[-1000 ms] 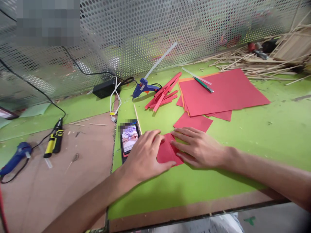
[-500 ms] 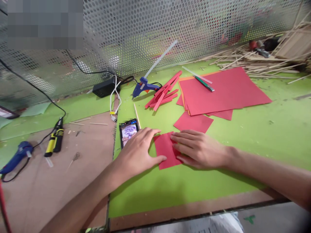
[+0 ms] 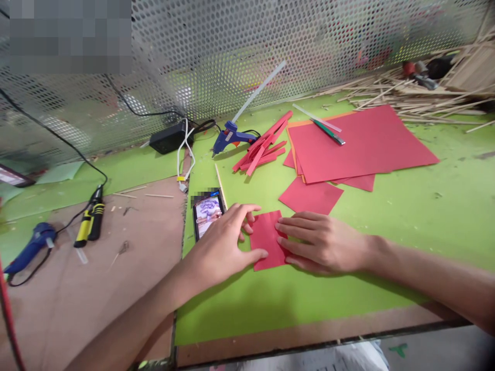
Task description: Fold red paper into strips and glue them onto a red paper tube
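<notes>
Since the L grip (image 3: 222,247) has slid left vs. 1 s ago, thumb & fingers apart, more of the red square (image 3: 266,239) shows btwn grips; R grip (image 3: 325,245) lies flat, unclenched, on its R side.

Both hands bare, skin uncovered to the frame edges. Left hand (image 3: 226,245): slim fingers, smooth back, slender wrist; left forearm (image 3: 147,304) bare, wider toward 7 o'clock. Right hand (image 3: 323,242): long narrow fingers, soft knuckle ridges, small wrist-bone bump on its 12 o'clock side; right forearm (image 3: 425,268) bare, tapers to the wrist, thicker toward 4 o'clock. Nail detail too blurred to read.
</notes>
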The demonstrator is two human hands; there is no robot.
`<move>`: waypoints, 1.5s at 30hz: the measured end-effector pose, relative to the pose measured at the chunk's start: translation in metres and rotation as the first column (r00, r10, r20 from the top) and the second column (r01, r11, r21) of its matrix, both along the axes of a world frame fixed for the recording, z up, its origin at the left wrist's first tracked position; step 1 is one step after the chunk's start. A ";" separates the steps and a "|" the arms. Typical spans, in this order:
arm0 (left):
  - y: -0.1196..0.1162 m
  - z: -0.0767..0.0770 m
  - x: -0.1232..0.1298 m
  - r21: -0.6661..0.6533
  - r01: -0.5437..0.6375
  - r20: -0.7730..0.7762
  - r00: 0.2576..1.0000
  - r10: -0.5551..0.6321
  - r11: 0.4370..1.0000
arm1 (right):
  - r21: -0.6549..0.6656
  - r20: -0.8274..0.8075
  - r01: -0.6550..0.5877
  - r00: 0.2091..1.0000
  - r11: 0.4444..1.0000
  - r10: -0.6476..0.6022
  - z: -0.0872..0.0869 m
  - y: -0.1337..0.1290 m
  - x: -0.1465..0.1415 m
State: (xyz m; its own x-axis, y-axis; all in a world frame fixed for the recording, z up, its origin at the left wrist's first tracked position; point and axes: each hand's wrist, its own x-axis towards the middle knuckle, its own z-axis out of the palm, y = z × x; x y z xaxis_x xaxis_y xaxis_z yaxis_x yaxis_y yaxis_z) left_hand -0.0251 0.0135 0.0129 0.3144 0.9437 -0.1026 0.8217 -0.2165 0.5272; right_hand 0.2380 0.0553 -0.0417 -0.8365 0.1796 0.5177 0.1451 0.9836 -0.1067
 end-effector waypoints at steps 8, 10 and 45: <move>-0.003 -0.008 -0.004 0.172 0.106 -0.160 0.984 -0.079 0.979 | 0.023 -0.047 -0.015 0.999 1.000 0.016 -0.001 -0.002 0.005; -0.005 -0.012 -0.002 0.206 0.118 -0.169 0.982 -0.083 0.971 | 0.018 -0.051 -0.014 0.999 1.000 0.015 -0.001 -0.002 0.006; -0.011 -0.028 0.013 0.551 0.460 -0.322 0.887 -0.332 0.696 | -0.169 0.065 -0.023 0.997 0.985 0.034 0.001 0.003 0.004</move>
